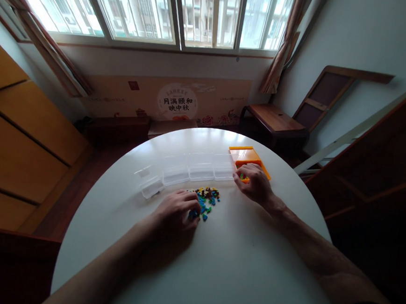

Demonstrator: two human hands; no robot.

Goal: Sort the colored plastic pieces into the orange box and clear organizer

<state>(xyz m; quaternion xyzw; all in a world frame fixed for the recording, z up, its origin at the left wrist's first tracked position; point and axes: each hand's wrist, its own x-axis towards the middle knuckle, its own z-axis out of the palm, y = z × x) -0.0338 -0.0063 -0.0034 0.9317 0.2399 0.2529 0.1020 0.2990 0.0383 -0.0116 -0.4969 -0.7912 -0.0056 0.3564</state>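
A heap of small building bricks (206, 200) in blue, green, yellow and brown lies on the white table. My left hand (177, 207) rests at the heap's left edge, its fingers and thumb curled in around some blue pieces; whether it grips any is hidden. Beyond, my right hand (255, 182) reaches over the near part of an orange box (247, 154). Green, yellow and red pieces show inside the box beside its fingertips. The right fingers are bent together, and what they hold, if anything, is too small to make out.
A row of clear plastic trays (201, 171) with raised clear lids runs left from the orange box, ending in a smaller clear tray (152, 188). The round white table (214, 274) has a curved far edge. Behind it stand a wooden chair (276, 119) and a printed cardboard panel (211, 94).
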